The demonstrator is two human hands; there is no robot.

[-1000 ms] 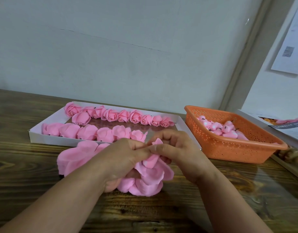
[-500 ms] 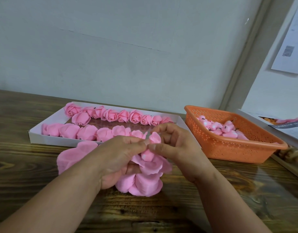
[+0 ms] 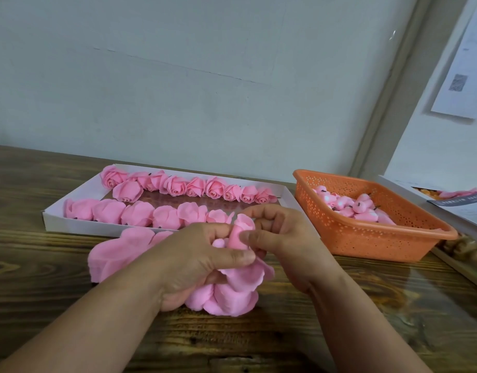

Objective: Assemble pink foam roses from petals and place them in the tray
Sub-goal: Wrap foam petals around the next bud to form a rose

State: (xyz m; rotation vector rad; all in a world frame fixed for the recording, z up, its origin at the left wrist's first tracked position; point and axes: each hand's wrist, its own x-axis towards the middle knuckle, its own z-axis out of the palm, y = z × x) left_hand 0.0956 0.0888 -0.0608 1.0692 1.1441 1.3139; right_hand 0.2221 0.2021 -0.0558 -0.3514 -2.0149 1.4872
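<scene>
Right hand (image 3: 283,238) pinching small rolled petal (image 3: 240,234), thumb and forefinger clamped on it, other fingers curled above. Left hand (image 3: 202,254) gripping loose petal bunch (image 3: 232,289) from the left, thumb pressed across top of it, fingers wrapped under. Hands touching at the pinch point.

Versus a second ago: rolled petal now lifted clear above the bunch and standing more upright, wrapped tighter into a cone. Right hand risen slightly, left hand shifted in closer, thumb now over the bunch. Small round pink core nub (image 3: 218,243) now visible just left of rolled petal, between the two hands. Bunch sagging lower on the desk (image 3: 70,305), outer petals splayed toward camera.

Meaning, as a guess: mid-wrap on inner layer of one rose, outer petals not yet closed around it. Rose not ready for placing.

Outward: flat petal stack (image 3: 116,251) on desk left of left hand, partly hidden behind the wrist. White tray (image 3: 78,222) just beyond hands, touching nothing held; back row of finished roses (image 3: 194,185), front row of roses (image 3: 135,212) facing away. Free space at right end of front row, directly behind the held petal. Orange basket (image 3: 366,238) right of tray, holding pink cores with dark stems (image 3: 350,205), well apart from right hand.
</scene>
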